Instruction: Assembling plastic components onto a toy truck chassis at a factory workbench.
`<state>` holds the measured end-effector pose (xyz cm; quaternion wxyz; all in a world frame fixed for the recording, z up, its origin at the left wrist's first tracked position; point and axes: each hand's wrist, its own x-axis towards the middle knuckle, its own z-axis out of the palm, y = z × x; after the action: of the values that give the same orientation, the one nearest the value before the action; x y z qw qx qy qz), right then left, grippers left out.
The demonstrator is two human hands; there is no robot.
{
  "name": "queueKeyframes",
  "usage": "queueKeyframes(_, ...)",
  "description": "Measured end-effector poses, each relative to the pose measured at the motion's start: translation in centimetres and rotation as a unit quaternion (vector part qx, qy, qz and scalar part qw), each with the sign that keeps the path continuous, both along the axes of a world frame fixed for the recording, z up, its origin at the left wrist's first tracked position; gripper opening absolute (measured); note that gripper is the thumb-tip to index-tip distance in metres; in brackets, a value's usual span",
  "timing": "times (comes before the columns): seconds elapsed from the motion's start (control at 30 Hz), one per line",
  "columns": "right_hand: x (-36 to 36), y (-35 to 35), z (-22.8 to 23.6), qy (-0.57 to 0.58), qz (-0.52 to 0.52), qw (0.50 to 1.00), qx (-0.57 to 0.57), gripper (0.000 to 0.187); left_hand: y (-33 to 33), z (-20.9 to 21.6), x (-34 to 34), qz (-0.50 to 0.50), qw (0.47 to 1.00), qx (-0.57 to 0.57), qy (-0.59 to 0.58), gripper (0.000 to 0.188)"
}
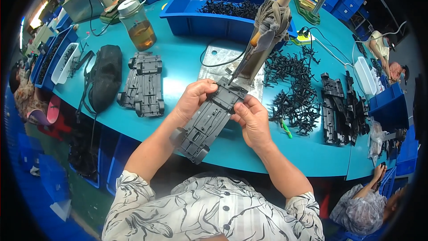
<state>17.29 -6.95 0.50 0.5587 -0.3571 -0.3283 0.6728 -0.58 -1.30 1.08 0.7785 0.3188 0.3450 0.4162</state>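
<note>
Both hands grip a dark grey toy car chassis [206, 124], tilted, with wheels at its near end. My left hand [195, 99] pinches its far left corner. On the opposite edge, my right hand [252, 118] closes with thumb and fingers around the far right corner. A thin metal rod [238, 69] slants down from a cloth-wrapped tool [269, 22] and meets the chassis's far end; whether they touch I cannot tell. Beneath lies a worn metal plate [218, 58]. To the right spreads a heap of small black branched parts [294, 93].
Finished-looking chassis [142, 82] lie stacked at left, beside a black pouch [104, 78] and a bottle of amber liquid [140, 31]. A blue bin [187, 22] of black parts stands behind. More black plastic parts [341, 111] and a green pen-like object [286, 128] lie right. Other people sit nearby.
</note>
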Motion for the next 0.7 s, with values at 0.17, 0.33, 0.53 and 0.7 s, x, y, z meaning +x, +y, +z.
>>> queueKeyframes(0.17, -0.1, 0.0, 0.0, -0.019, 0.004, 1.000, -0.005, 0.029, -0.2, 0.1, -0.3, 0.016, 0.999, 0.009, 0.030, 0.021)
queueKeyframes(0.33, -0.2, 0.3, 0.3, -0.035, 0.005, 0.999, -0.002, 0.026, -0.7, 0.2, -0.2, 0.033, 0.999, 0.000, 0.017, 0.022)
queueKeyframes(0.53, -0.8, 1.0, 1.4, -0.083, 0.014, 0.996, 0.007, 0.026, -0.8, 0.4, -0.5, 0.055, 0.998, -0.025, -0.011, 0.024)
queueKeyframes(0.7, -1.4, 1.6, 1.3, -0.082, 0.020, 0.996, 0.007, 0.028, -0.9, 0.9, -0.6, 0.073, 0.996, -0.050, -0.033, 0.023)
